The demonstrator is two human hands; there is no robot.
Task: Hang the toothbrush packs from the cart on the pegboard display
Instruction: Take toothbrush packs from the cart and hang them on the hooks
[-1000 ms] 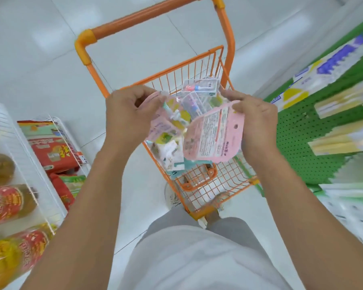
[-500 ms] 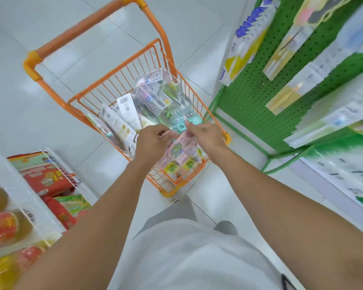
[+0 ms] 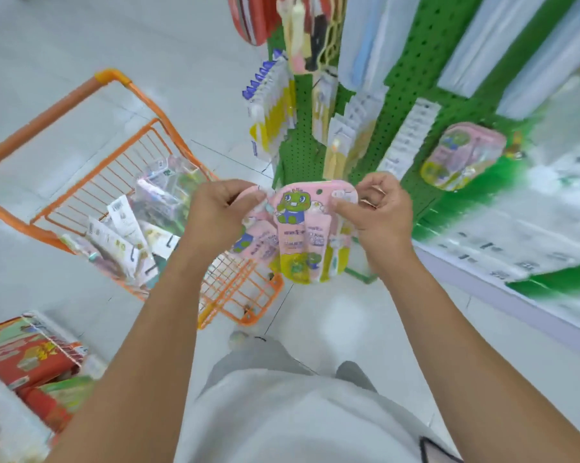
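While both my hands pinch pink toothbrush packs (image 3: 310, 228) by their top edges, left hand (image 3: 220, 208) and right hand (image 3: 375, 208) fan them apart between cart (image 3: 81, 182) and pegboard (image 3: 412, 78), probably to free one for hanging.

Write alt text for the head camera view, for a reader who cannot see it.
Both hands, left hand and right hand, hold pink toothbrush packs up before a green pegboard hung with other packs. An orange cart with more packs stands at left.
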